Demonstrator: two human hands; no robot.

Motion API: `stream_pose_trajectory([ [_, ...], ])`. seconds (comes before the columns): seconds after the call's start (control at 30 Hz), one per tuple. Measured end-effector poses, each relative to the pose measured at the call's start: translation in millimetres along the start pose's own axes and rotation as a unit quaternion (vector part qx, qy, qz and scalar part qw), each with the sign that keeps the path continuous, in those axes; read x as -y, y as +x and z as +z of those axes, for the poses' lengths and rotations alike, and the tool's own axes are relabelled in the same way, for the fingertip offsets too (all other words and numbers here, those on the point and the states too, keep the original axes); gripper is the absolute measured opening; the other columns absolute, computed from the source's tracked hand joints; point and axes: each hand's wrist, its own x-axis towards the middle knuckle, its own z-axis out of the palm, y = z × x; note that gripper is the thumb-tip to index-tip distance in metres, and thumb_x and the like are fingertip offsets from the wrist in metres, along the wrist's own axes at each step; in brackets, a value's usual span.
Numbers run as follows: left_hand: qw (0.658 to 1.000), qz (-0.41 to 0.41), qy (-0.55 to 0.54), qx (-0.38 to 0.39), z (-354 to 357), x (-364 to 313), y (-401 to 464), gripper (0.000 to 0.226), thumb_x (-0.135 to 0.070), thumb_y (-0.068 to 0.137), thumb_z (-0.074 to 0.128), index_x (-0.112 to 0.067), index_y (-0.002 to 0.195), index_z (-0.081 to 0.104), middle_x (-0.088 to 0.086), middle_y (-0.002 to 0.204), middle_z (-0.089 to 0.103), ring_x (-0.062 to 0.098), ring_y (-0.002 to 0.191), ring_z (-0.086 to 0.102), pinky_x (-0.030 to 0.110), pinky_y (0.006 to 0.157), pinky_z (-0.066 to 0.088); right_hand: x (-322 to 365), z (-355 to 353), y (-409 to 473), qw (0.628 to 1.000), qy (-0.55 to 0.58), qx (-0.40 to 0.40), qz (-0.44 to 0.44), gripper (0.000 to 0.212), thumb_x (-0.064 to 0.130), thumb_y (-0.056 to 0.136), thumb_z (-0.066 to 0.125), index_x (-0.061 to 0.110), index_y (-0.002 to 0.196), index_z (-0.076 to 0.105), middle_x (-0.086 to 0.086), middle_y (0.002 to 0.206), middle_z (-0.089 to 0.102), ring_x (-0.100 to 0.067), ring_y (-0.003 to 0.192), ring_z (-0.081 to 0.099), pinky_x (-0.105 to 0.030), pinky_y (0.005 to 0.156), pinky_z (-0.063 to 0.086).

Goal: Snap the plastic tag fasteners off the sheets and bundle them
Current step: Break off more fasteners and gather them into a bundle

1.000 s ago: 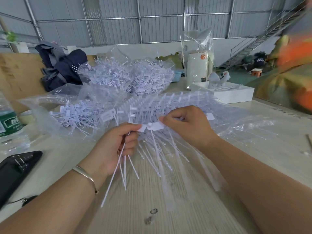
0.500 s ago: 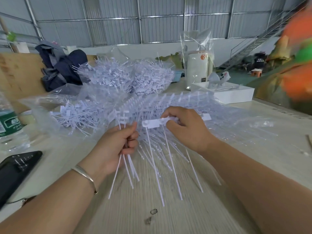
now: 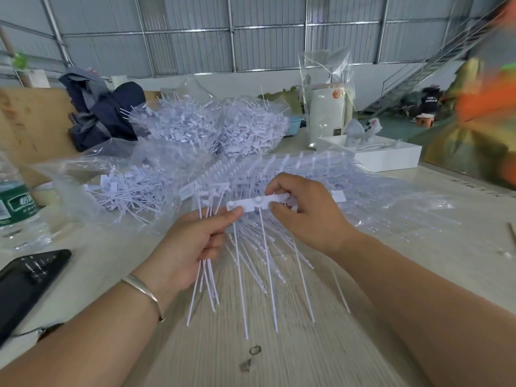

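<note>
1. My left hand [image 3: 192, 244] is curled around a small bundle of loose fasteners [image 3: 205, 277], their thin white stems hanging down past my palm toward the table [image 3: 307, 356].
2. The thumb and forefinger of that same hand also pinch the left end of a white strip of fasteners [image 3: 255, 203] held up between both hands.
3. My right hand [image 3: 304, 213] grips the right end of that strip, fingers bent over the top and thumb below.
4. Several long stems hang down from the strip, fanning out above the wooden tabletop.
5. Just behind my hands lies a stack of uncut fastener sheets [image 3: 293, 169], partly inside clear plastic wrapping that spreads out to the right.
6. To the left, a clear bag [image 3: 92, 185] holds a loose batch of separated fasteners lying flat.
7. Farther back sits a tall heap of fasteners [image 3: 212, 129] in more clear plastic.
8. A thin bracelet [image 3: 145, 291] circles my left wrist.
9. At the left edge stand a water bottle [image 3: 16, 208] with a green label and, nearer me, a black phone [image 3: 28, 277] lying flat.
10. Dark clothing [image 3: 100, 110] is piled at the back left.
11. A white box [image 3: 391, 157] sits at the back right, with a white canister in a clear bag [image 3: 328, 113] just behind it.
</note>
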Motion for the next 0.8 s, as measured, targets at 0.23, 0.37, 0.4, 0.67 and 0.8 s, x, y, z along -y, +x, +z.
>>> stream_pose_trajectory([
  [0.23,0.998,0.048,-0.04,-0.009,1.9,-1.2,0.3,0.04,-0.01,0.083,0.067,-0.021,0.046,0.06,-0.011,0.046,0.028,0.002,0.035,0.02,0.014,0.031,0.014,-3.9,-2.1,3.3,0.996,-0.086,-0.02,-0.005,0.023,0.031,0.093,0.059,0.008,0.088,0.064,0.01,0.063,0.048,-0.006,0.058,0.044,-0.028,0.065,0.029],
  [0.37,0.997,0.04,-0.063,0.024,2.1,-2.9,-1.6,0.029,-0.015,0.073,0.07,-0.022,0.049,0.055,-0.011,0.048,0.023,0.002,0.036,0.018,0.014,0.032,0.011,-2.3,-3.6,3.9,0.994,-0.102,-0.017,0.014,0.041,0.04,0.095,0.053,0.003,0.081,0.061,-0.002,0.061,0.049,-0.016,0.057,0.044,-0.027,0.062,0.026],
  [0.4,0.996,0.037,-0.074,0.036,1.9,-3.8,-1.8,0.025,-0.016,0.071,0.07,-0.023,0.053,0.053,-0.011,0.049,0.023,0.001,0.036,0.017,0.014,0.032,0.01,0.0,-3.2,3.6,0.997,-0.074,-0.012,0.02,0.041,0.039,0.095,0.053,0.001,0.079,0.059,0.0,0.058,0.043,-0.014,0.054,0.038,-0.025,0.058,0.024],
  [0.67,0.976,-0.03,-0.147,0.157,6.6,-3.4,-9.2,0.019,-0.01,0.069,0.076,-0.017,0.061,0.061,-0.009,0.053,0.026,0.001,0.034,0.023,0.013,0.033,0.01,20.1,2.3,1.4,0.996,0.042,0.04,-0.074,0.031,0.022,0.103,0.036,0.01,0.074,0.041,0.002,0.067,0.038,-0.014,0.064,0.035,-0.031,0.066,0.029],
  [0.8,0.97,-0.039,-0.138,0.196,12.2,-1.7,-12.6,0.005,-0.015,0.068,0.073,-0.018,0.071,0.074,-0.006,0.067,0.04,0.001,0.041,0.027,0.011,0.032,0.013,20.3,10.7,-0.6,0.992,0.008,0.044,-0.116,0.029,0.022,0.1,0.033,0.011,0.079,0.049,0.003,0.071,0.048,-0.02,0.068,0.045,-0.043,0.068,0.038],
])
